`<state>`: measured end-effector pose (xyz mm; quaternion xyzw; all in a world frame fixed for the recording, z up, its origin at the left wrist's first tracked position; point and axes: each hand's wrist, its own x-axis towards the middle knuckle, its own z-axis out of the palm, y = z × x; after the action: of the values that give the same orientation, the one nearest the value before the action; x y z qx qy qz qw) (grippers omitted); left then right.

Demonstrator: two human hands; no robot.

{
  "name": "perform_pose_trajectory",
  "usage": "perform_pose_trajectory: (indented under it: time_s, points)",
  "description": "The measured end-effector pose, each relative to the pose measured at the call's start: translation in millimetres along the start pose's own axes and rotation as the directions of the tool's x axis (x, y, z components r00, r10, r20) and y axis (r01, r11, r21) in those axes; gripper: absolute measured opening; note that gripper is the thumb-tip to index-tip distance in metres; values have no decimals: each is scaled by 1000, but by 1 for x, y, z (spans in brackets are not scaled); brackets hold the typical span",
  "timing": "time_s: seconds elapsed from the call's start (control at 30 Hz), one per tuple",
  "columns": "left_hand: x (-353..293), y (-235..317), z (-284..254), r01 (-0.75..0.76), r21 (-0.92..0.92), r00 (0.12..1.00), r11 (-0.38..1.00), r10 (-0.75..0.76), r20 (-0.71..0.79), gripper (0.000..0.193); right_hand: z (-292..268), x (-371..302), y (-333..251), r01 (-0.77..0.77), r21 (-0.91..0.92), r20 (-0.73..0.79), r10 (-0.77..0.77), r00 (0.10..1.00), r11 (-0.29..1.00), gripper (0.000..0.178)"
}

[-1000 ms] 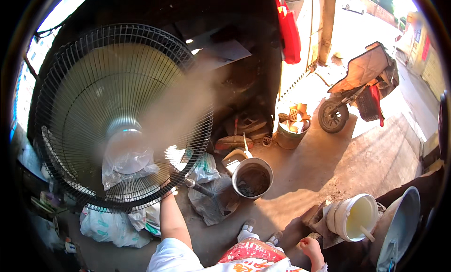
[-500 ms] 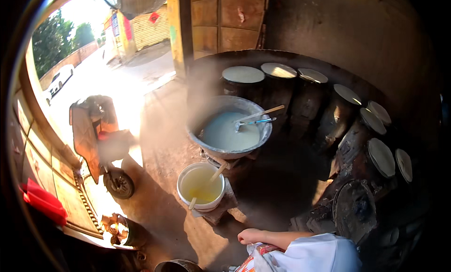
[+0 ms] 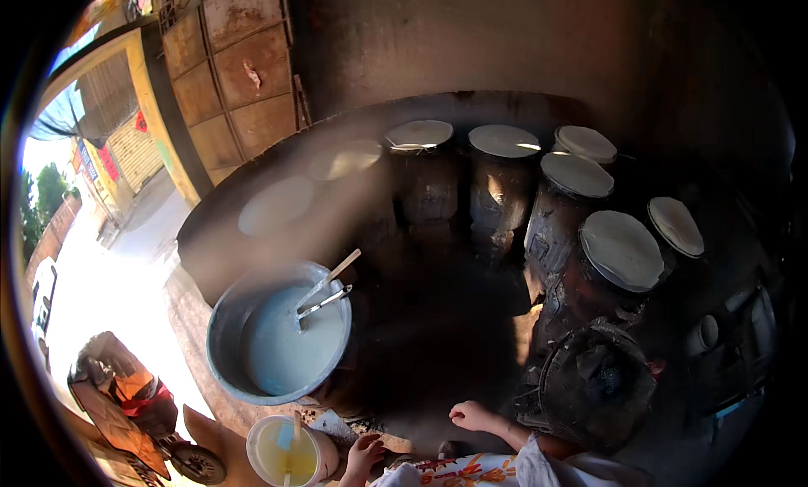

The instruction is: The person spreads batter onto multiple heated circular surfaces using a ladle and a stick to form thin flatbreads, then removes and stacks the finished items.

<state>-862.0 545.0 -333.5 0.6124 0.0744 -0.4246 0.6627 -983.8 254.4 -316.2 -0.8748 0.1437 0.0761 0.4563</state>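
My left hand [image 3: 365,453] is low in the picture, just right of a white bucket [image 3: 255,443] of yellowish liquid; its fingers look loosely spread and nothing shows in them. My right hand [image 3: 475,416] hovers in front of my body with fingers curled in, and no object is visible in it. To the left of both hands stands a large grey basin [image 3: 220,352] of milky white liquid. Two long-handled tools lean in it: a wooden-handled one [image 3: 340,268] and a ladle-like one with a pale handle [image 3: 330,300]. A stick [image 3: 296,426] stands in the bucket.
Dark cylindrical stoves or pots [image 3: 427,188] with round pale tops [image 3: 623,250] curve around the back and right. A blackened round stove [image 3: 593,394] is near my right arm. Steam [image 3: 278,205] drifts at left. A scooter [image 3: 126,403] stands by the bright doorway.
My view has swung right, so the basin, bucket and scooter sit further left and lower. My left hand has come into sight beside the bucket. My right hand stays before my body.
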Motion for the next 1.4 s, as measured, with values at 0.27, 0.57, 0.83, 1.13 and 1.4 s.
perform_pose_trajectory:
  time_s: [0.27,0.57,0.83,1.13,1.4]
  points:
    - [134,188,103,-551,724,834,414,293,467,25,-86,119,-5,-82,33,-122,86,989,996,20]
    - [337,430,234,-777,570,598,269,601,531,28,-208,268,34,-232,153,-82,246,966,961,23]
    - [575,591,375,-750,661,474,-33,670,572,43,-345,379,106,-175,405,-280,304,911,897,19]
    - [764,645,426,-602,601,160,-525,659,735,38,-524,577,94,-9,156,-320,59,946,988,15]
    - [772,689,431,-725,557,293,-405,551,782,9,-574,619,94,15,434,-369,163,915,901,14]
